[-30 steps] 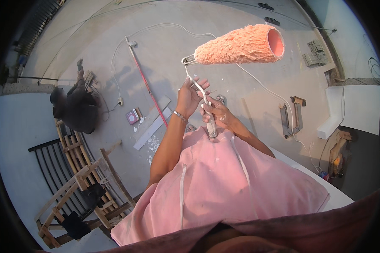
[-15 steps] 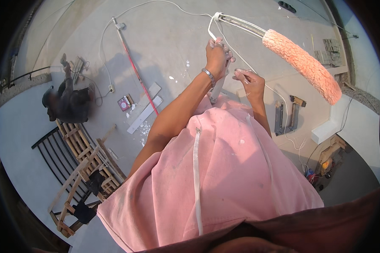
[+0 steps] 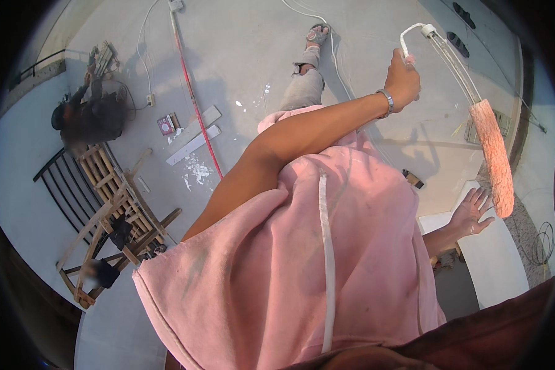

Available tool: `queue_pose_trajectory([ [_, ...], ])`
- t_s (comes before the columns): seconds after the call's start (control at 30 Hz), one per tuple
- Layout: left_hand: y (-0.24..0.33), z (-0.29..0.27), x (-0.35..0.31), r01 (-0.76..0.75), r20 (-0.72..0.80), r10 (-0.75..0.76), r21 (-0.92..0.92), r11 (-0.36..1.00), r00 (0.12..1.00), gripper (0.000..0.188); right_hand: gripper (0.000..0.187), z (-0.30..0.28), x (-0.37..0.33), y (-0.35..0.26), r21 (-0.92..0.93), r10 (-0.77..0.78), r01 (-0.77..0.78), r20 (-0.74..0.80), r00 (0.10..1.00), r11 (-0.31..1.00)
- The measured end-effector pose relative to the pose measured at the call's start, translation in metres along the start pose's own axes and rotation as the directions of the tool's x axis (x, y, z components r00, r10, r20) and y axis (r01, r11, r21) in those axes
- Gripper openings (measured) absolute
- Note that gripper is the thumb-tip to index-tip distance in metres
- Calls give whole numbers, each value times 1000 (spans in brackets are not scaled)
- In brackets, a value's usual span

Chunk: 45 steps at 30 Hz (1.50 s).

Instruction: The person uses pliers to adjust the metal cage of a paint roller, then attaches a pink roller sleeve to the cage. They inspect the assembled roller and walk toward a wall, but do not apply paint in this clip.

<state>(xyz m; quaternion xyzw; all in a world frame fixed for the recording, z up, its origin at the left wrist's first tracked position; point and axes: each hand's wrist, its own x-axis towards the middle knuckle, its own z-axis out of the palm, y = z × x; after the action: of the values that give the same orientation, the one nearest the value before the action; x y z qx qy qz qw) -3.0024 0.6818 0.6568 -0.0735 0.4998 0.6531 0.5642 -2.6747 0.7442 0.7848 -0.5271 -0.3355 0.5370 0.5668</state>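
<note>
My left hand [image 3: 403, 81] is wrapped round the handle of a paint roller [image 3: 492, 159], out in front of me to the right. The roller's bent white wire frame rises from the fist, and its fluffy orange cover hangs down along the right side. Most of the handle is hidden by the fingers. Below the cover's lower end, my right hand [image 3: 470, 214] has its fingers spread and holds nothing. It is over or beside the white ledge [image 3: 490, 259]; whether it touches the ledge I cannot tell.
A red pole [image 3: 191, 92] lies on the grey floor beside flat white strips [image 3: 194, 145] and a small box [image 3: 168, 124]. Another person [image 3: 95, 114] crouches at the left, near a wooden frame [image 3: 105, 203]. A white cable [image 3: 334, 55] runs past my foot. Sandals [image 3: 457, 44] lie far right.
My left hand has carried the roller to the right, and its cover now hangs more upright. My right hand has moved away to the lower right and spread its fingers. The view has shifted.
</note>
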Motion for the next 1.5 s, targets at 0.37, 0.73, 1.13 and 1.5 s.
queue_pose_trajectory([
  [0.37, 140, 156, 154, 123, 154, -114, -48, 991, 982, 7, 67, 124, 149, -44, -277, -186, 207, 100, 977, 938],
  [0.73, 92, 338, 323, 60, 172, -100, 223, 973, 980, 4, 82, 97, 340, -23, 18, -296, 297, -57, 954, 955],
  [1.13, 17, 612, 556, 182, 261, -252, 267, 947, 932, 6, 77, 88, 678, -71, -313, -390, 346, -89, 916, 884],
  [1.5, -8, 889, 742, 105, 401, -302, 444, 890, 865, 10, 64, 88, 929, -113, -507, -591, 442, -175, 788, 740],
])
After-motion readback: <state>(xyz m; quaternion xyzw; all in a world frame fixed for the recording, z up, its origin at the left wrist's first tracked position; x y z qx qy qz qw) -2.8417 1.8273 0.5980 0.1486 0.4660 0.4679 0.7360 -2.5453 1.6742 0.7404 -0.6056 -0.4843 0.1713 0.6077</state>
